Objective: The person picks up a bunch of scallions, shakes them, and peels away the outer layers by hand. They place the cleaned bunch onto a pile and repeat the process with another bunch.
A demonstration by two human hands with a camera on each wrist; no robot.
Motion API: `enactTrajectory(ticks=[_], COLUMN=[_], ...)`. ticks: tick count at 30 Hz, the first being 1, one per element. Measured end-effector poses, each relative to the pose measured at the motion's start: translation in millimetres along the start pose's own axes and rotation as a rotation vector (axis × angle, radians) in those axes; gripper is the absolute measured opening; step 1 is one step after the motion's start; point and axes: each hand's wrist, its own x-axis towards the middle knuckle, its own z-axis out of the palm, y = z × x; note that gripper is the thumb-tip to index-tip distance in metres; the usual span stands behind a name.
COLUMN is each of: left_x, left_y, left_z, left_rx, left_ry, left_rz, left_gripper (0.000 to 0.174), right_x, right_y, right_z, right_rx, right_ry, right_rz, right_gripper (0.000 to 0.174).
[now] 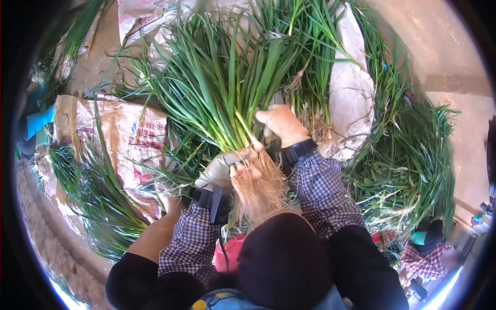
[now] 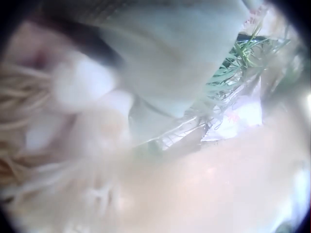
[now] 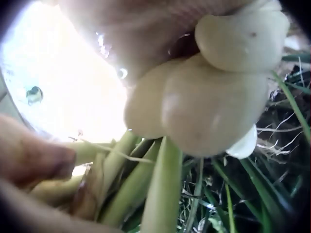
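Observation:
A large bunch of green onions [image 1: 222,98] fans out away from the person, with pale bulbs and long stringy roots [image 1: 261,183] toward the body. My gloved left hand [image 1: 219,168] grips the bunch around its bulb end, the fingers curled among the roots. In the left wrist view, the glove [image 2: 165,53] and roots are close and blurred. My gloved right hand [image 1: 283,124] is at the right side of the stalks, a little above the bulbs. In the right wrist view, its curled fingers [image 3: 214,107] close over pale green stalks [image 3: 163,189], whose upper ends they hide.
More green onions [image 1: 408,165] lie heaped at the right, with others [image 1: 310,98] behind my right hand. A printed woven sack [image 1: 116,139] and another bunch [image 1: 98,201] lie at the left. A pale sack [image 1: 351,88] stretches along the right. Another person [image 1: 426,253] is at lower right.

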Motion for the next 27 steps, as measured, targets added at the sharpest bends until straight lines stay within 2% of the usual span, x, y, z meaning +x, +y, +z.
enactTrajectory(ticks=[3,4,5,7,8,10,11,12,14,15,16,17,18,20,22,23,26,27], left_x=[0.6,1.7,-1.3,-6.0,-10.3,-19.8,-24.3,-30.4,-37.5,-35.8,-33.6,-29.7,-29.5,-29.5,-29.2,-27.6,-21.7,-30.1], left_y=[-5.6,-6.8,-1.6,-1.4,-1.9,-2.1,0.1,2.2,2.0,-3.2,-8.5,-13.3,-17.6,-25.9,-24.2,-23.3,-24.2,-20.7], left_z=[-5.7,-7.2,-2.2,7.1,9.7,14.3,17.1,19.2,19.3,14.6,9.5,5.0,4.6,3.7,8.5,10.5,15.9,32.0], left_rx=[-0.069,-0.098,-0.070,-0.109,-0.123,-0.135,-0.130,-0.089,-0.080,-0.114,-0.145,-0.130,-0.082,-0.188,-0.226,-0.234,-0.238,-0.220], left_ry=[-0.053,-0.074,-0.222,-0.236,-0.227,-0.198,-0.181,-0.164,-0.163,-0.176,-0.188,-0.258,-0.206,-0.271,-0.261,-0.239,-0.129,-0.051], left_rz=[0.051,0.070,0.154,0.152,0.162,0.186,0.200,0.198,0.192,0.186,0.180,0.224,0.285,0.327,0.291,0.289,0.303,0.286], left_gripper=[0.037,0.037,0.035,0.030,0.029,0.028,0.029,0.031,0.034,0.035,0.036,0.036,0.034,0.034,0.034,0.034,0.034,0.033], right_x=[-25.5,-18.0,-1.0,-10.9,11.2,-17.0,-36.6,-46.1,-70.4,-56.1,-23.4,-30.4,-40.4,-41.8,-29.7,-27.5,-61.1,-30.3], right_y=[-1.0,13.1,39.1,35.8,46.6,16.9,-2.4,-5.6,-16.4,-2.8,24.1,17.2,11.2,15.7,26.0,29.4,2.2,30.8], right_z=[-6.5,-3.7,0.3,0.2,0.4,7.2,14.1,13.1,18.9,13.7,4.9,13.1,23.3,25.9,23.3,19.8,30.8,20.7], right_rx=[0.266,0.453,0.640,0.873,0.846,0.710,0.475,0.386,0.466,0.555,0.756,0.868,0.981,1.005,0.908,0.776,0.272,-0.034], right_ry=[-0.087,-0.206,-0.326,-0.550,-0.600,-0.240,-0.031,0.073,0.059,-0.191,-0.687,-0.726,-0.767,-0.651,-0.449,-0.298,0.326,0.410], right_rz=[-0.152,-0.188,-0.225,-0.304,-0.390,-0.227,-0.335,-0.348,-0.347,-0.310,-0.284,-0.382,-0.477,-0.439,-0.409,-0.329,-0.322,-0.422], right_gripper=[0.037,0.036,0.035,0.036,0.033,0.024,0.024,0.028,0.031,0.032,0.040,0.039,0.038,0.035,0.035,0.038,0.042,0.046])
